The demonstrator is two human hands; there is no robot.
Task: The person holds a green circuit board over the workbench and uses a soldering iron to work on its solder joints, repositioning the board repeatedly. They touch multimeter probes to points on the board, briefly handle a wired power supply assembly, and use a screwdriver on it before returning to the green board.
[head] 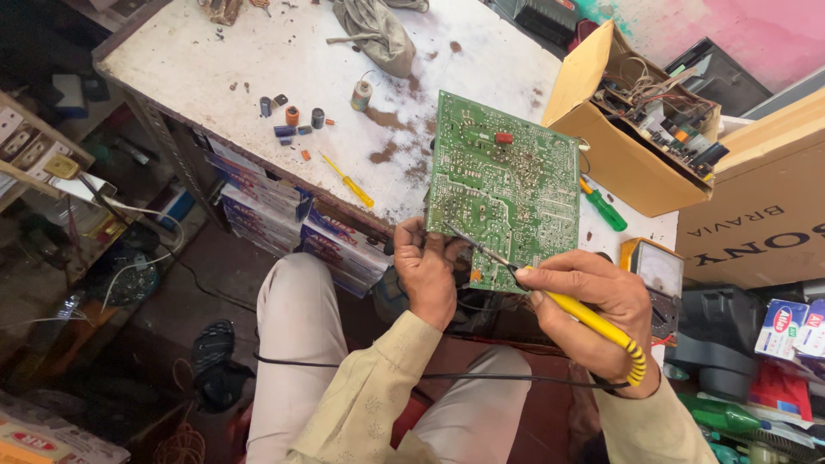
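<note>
A green circuit board point(503, 185) stands tilted at the edge of a stained white workbench point(258, 51), solder side towards me. My left hand point(425, 271) grips its lower left corner. My right hand point(593, 309) holds a yellow-handled soldering iron point(593, 320) like a pen. Its thin metal tip reaches the board's lower left area, just above my left thumb. A black cord runs from the iron across my lap.
A yellow screwdriver point(348, 182), loose capacitors point(292, 120), a solder spool point(361, 94) and a grey rag point(374, 30) lie on the bench. To the right are a green screwdriver point(603, 208), an analogue meter point(655, 266) and an open cardboard box point(632, 129) of parts.
</note>
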